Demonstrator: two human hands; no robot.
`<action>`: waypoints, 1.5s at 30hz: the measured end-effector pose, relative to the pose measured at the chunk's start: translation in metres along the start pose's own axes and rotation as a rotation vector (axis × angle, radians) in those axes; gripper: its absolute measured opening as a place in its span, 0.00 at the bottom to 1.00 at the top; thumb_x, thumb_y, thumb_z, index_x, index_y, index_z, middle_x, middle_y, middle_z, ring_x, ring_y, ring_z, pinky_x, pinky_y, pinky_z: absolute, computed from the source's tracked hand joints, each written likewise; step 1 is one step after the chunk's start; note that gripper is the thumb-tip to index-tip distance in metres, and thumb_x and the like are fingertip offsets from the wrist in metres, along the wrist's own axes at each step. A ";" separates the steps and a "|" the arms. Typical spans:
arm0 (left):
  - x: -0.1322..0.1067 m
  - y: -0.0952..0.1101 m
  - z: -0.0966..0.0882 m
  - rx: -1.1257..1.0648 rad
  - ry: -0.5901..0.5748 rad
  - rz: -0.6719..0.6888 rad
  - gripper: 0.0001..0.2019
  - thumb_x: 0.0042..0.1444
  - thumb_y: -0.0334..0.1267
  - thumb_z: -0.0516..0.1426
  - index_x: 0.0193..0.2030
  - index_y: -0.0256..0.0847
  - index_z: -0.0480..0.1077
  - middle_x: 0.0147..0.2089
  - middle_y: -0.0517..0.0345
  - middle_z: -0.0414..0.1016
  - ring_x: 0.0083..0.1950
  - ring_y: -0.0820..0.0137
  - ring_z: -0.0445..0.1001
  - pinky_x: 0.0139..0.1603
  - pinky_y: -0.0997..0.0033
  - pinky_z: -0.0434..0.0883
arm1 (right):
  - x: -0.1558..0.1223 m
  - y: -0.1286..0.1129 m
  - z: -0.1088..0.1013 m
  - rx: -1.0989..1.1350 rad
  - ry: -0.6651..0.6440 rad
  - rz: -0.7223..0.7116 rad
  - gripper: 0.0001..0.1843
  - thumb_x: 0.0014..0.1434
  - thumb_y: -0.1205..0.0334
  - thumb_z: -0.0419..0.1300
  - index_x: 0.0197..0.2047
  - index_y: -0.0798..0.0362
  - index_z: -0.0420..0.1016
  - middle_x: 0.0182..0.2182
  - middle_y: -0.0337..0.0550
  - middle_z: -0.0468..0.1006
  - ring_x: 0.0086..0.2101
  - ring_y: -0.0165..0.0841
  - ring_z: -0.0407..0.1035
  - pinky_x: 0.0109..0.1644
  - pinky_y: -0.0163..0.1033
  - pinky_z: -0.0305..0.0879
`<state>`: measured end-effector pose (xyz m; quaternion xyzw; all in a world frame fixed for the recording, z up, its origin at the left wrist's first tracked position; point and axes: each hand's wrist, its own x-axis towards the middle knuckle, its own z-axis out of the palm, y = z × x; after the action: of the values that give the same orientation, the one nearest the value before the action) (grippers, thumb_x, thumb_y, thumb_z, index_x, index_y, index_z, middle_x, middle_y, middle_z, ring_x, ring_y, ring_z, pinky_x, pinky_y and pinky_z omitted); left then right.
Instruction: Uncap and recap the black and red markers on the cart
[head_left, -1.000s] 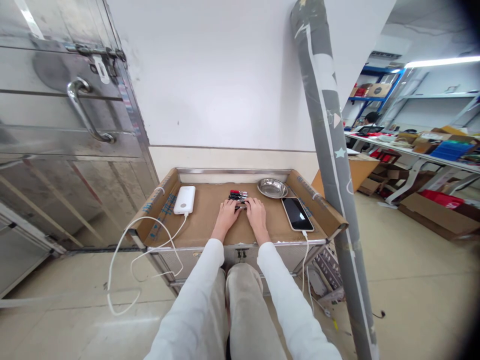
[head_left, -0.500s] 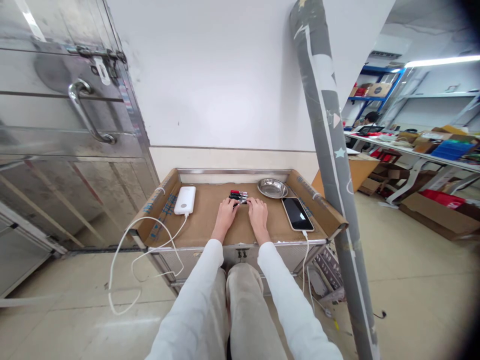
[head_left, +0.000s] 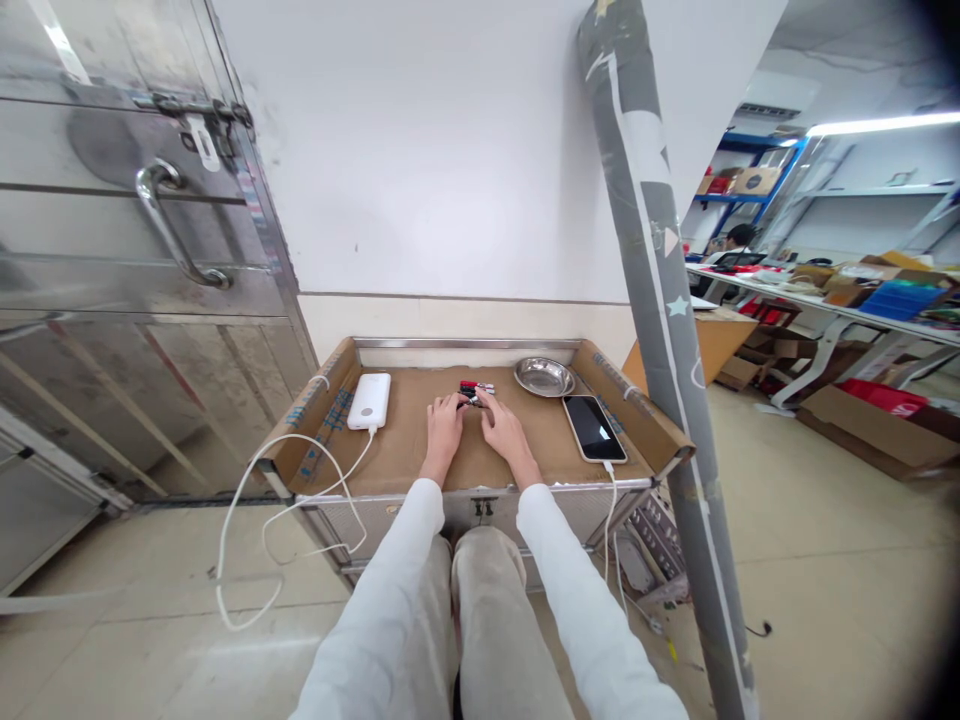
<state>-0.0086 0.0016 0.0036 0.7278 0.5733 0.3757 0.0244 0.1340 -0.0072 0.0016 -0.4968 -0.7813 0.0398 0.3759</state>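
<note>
On the brown cardboard top lies a small stack of slim red and black sticks [head_left: 478, 386], too small to name more exactly. Just in front of them, my left hand [head_left: 444, 428] is closed, its fingertips on a small dark stick with a silvery part [head_left: 471, 399]. My right hand [head_left: 504, 430] comes in from the other side, its fingers pinched together at the silvery end of that same piece. My fingers hide part of it and some of the sticks behind.
A white power bank [head_left: 370, 401] with a cable lies left. On the right are a round steel dish [head_left: 544, 377] and a plugged-in phone [head_left: 594, 429]. A tall grey wrapped roll [head_left: 660, 250] leans beside the cart. A person sits far back right.
My right hand has shifted left, closer to my left hand, which has moved slightly left. The dark stick between them has moved left, and the hands now cover more of the sticks.
</note>
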 end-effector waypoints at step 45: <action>0.000 0.001 0.014 0.166 -0.058 0.125 0.10 0.59 0.28 0.49 0.45 0.37 0.67 0.45 0.47 0.68 0.48 0.60 0.66 0.54 0.58 0.64 | 0.000 0.007 0.008 -0.389 0.002 0.189 0.16 0.61 0.71 0.48 0.49 0.55 0.70 0.43 0.51 0.72 0.45 0.39 0.62 0.48 0.41 0.57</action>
<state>0.0007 0.0069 -0.0058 0.7723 0.5547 0.3066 -0.0428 0.1340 -0.0014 -0.0068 -0.6308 -0.7240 -0.0771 0.2682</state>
